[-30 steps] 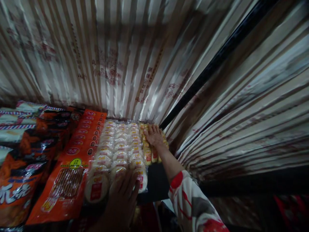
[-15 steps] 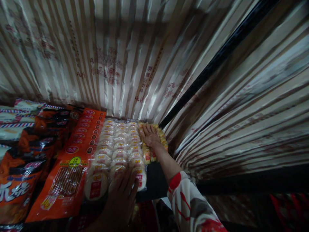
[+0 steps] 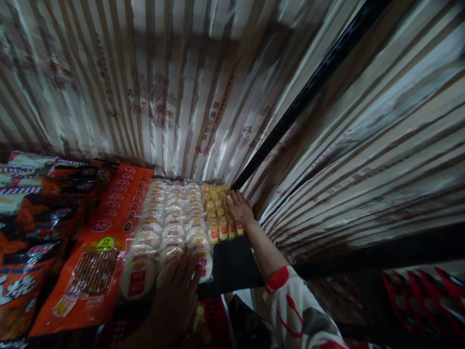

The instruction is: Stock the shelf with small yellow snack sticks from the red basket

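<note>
Head view: left hand [image 3: 174, 300] flat on cracker bag [image 3: 170, 228]; right hand [image 3: 240, 209], fingers spread, presses yellow packs [image 3: 218, 213]; push evenly to keep rows straight.

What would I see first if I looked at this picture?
First you would see the shiny striped wrapping covering the whole back and right side. Below it on the shelf lies a clear pack of round rice crackers, with a bright orange snack bag on its left. The left hand rests on the near end of the crackers, and the right hand lies on a small yellow pack at the far right corner.
</note>
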Demonstrator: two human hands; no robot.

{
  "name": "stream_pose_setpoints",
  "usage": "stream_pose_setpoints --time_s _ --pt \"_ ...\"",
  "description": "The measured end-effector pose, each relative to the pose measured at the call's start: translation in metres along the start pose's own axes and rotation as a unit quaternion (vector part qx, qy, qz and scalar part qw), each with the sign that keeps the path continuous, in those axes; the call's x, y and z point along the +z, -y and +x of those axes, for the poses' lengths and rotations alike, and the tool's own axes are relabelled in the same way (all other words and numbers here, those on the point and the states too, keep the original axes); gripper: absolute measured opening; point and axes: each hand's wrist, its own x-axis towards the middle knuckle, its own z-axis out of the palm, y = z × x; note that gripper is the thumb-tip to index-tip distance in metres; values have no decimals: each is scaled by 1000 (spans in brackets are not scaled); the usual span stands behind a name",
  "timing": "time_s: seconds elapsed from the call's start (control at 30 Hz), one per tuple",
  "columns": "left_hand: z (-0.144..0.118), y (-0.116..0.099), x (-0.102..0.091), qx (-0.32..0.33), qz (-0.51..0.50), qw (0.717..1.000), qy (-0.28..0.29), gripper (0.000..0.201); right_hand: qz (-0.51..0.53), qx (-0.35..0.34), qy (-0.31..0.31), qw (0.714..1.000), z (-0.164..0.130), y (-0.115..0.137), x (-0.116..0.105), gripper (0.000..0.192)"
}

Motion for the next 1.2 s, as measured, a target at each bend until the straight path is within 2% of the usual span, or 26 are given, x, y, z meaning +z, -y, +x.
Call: stream_pose_setpoints --time_s 0.2,0.43,0.67,0.8,0.93,1.03,1.2 --pt "1 0 1 4 18 1000 2 55 18 -9 37 999 -2 -5 12 64" --pt "1 0 1 -4 -4 1000 -22 52 47 -32 0 998 5 -12 11 62" --pt "-1 -1 3 -8 -4 1000 -8 52 88 -55 14 995 14 -10 16 64" --pt "3 -1 -4 -3 -4 1000 -11 53 154 -19 -62 986 4 -14 10 67" --pt "4 -1 -6 -5 -8 1000 -21 50 273 44 -164 947 -25 -28 13 80" --pt "1 -1 -3 -7 -12 1000 -5 52 316 75 -179 929 -52 -36 25 80" --pt "-3 -2 -4 3 -9 1000 8 53 342 15 -227 912 -77 -33 39 77"
